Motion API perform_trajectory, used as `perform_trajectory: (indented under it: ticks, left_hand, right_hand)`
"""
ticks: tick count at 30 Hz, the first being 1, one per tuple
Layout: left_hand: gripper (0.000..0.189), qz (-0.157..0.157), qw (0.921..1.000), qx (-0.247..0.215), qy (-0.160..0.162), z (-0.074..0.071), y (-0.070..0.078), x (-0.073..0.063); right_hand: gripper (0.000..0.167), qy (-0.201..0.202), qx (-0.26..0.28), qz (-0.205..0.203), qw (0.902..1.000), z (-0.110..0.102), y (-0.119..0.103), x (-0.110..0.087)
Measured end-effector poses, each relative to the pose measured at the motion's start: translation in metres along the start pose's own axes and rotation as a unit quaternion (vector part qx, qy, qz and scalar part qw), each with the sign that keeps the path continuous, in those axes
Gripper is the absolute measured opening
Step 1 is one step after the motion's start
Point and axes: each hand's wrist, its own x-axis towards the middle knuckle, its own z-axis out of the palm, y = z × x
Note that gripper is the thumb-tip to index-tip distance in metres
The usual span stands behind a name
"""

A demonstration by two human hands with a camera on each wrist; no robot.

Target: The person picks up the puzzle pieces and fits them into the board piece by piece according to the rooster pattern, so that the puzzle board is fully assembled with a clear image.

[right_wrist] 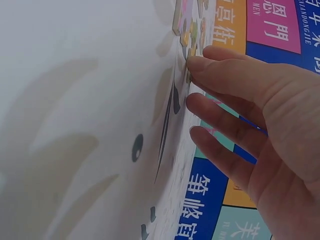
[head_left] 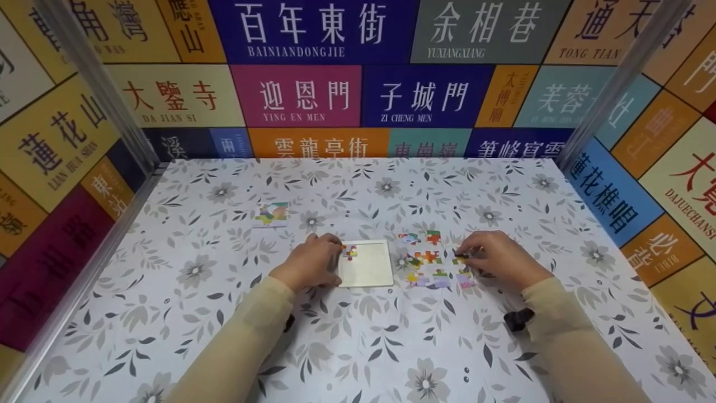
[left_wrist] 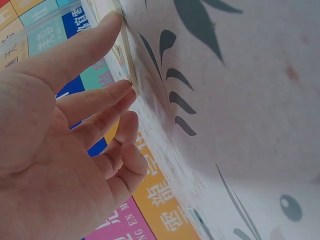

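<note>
Lettering legible, head view. Nine o'clock: LIAN HUA SHAN, yellow panel [head_left: 59, 140]. Ten: DA JIAN SI, cream panel [head_left: 173, 109]. Eleven: YING EN MEN, pink panel [head_left: 296, 106]. Twelve: BAINIANDONGJIE, upper blue panel [head_left: 313, 42]. One: YUXIANGXIANG, grey panel [head_left: 486, 39]; ZI CHENG MEN, lower blue panel [head_left: 428, 106]. Three: BIBEI, orange panel [head_left: 663, 252].

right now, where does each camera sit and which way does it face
Head: on the person's head, facing forward and down at the tray and puzzle pieces; left hand, right hand and sleeves show.
Left wrist: on that wrist, facing the tray's edge; left hand shows.
Right wrist: likewise, facing the puzzle pieces; right hand shows.
Head and right wrist share the right hand.
</note>
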Motion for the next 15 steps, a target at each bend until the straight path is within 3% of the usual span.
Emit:
perform_trajectory:
  ticks: [15]
  left_hand:
    - [0.063, -0.002, 0.9999, -0.005, 0.01, 0.0, 0.001, -0.0031]
  right_hand:
    - [0.02, 0.017, -0.013, -0.029, 0.9994, 0.001, -0.0007, -0.0002]
